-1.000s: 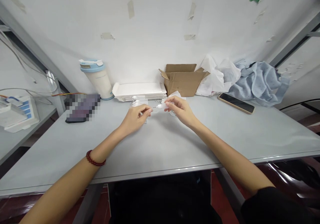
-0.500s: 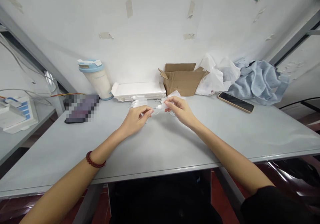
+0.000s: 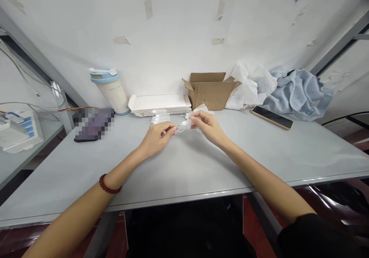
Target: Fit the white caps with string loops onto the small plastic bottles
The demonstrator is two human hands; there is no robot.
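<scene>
My right hand (image 3: 208,126) pinches a small white tube-shaped piece (image 3: 186,124) with a pointed tip facing left. From that tip a thin dark pin or wire runs to my left hand (image 3: 159,136), whose thumb and forefinger are pressed together on it; its exact kind is too small to make out. A pale thin loop hangs just below the tip. Several similar white tubes (image 3: 160,117) lie in a row behind my left hand. A white translucent sheet or bag (image 3: 202,108) shows behind my right fingers.
Behind the hands lie stacked white flat boxes (image 3: 161,103) and an open cardboard box (image 3: 209,96). A cream tumbler (image 3: 112,92) and a blurred-out dark item (image 3: 95,125) are on the left. To the right are a white plastic bag (image 3: 250,85), a phone (image 3: 271,117) and blue cloth (image 3: 301,92).
</scene>
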